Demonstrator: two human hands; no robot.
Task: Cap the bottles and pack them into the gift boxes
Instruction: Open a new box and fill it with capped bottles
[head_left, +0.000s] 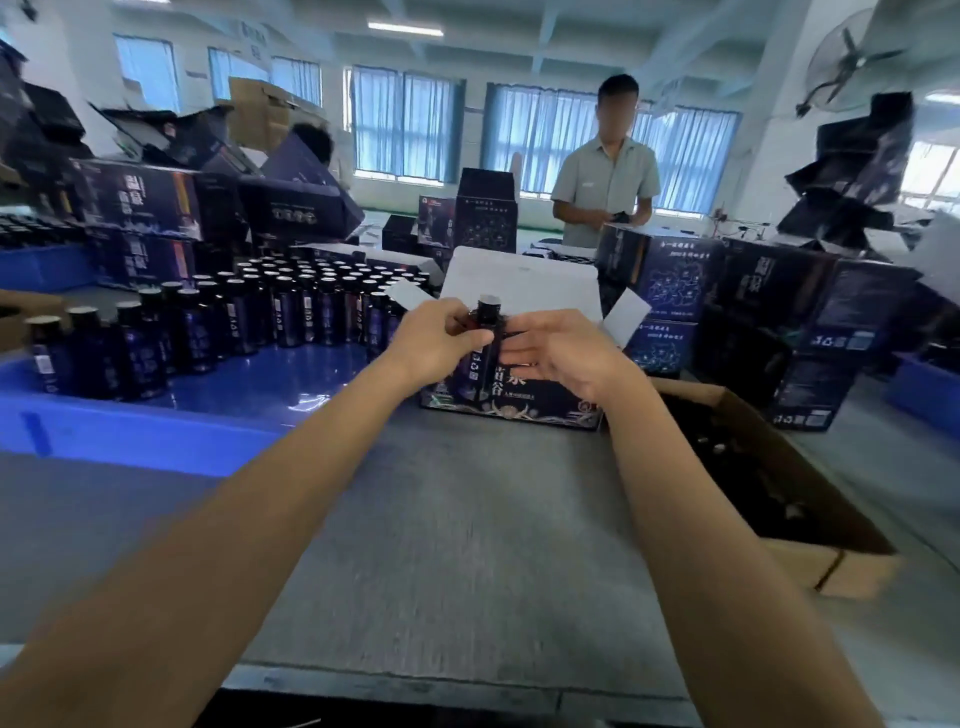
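- Foreground — my two bare forearms reach out over the grey surface.
- Right of them on the surface, an open cardboard carton holds a heap of small dark pieces, too blurred for me to name.
- Left hand: fingers curled round the body of a dark bottle, which it holds upright.
- Right hand: palm towards me, fingertips at the bottle's shoulder; I cannot tell whether they pinch it or only touch it.
- The bottle is held in the air in front of the open gift box, not inside it.
- The gift box stands on the surface just behind the hands, its white flaps raised.
- Left — a blue tray carries rows of upright bottles.
- Right, stacked dark gift boxes stand near the open one.
- Far side: a person in a pale shirt stands before curtained windows.
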